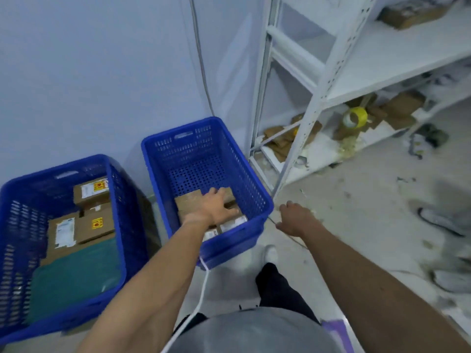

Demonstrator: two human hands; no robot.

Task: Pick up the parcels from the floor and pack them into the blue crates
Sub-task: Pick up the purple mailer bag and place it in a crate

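Observation:
Two blue crates stand by the wall. The right crate point(211, 138) holds a few brown cardboard parcels at its near end. My left hand point(216, 203) reaches into it and lies on the top brown parcel point(187, 200), fingers spread over it. My right hand point(297, 219) hangs outside the crate's right rim, fingers loosely curled, holding nothing. The left crate point(63, 171) holds several labelled cardboard parcels point(94, 192) and a dark green bag point(76, 271).
A white metal shelf rack point(313, 80) stands right of the crates, with brown packets and a yellow tape roll point(355, 117) on its low shelves. Litter lies on the floor. Someone's white shoes point(438, 221) are at the right. A white cable point(201, 296) hangs by my body.

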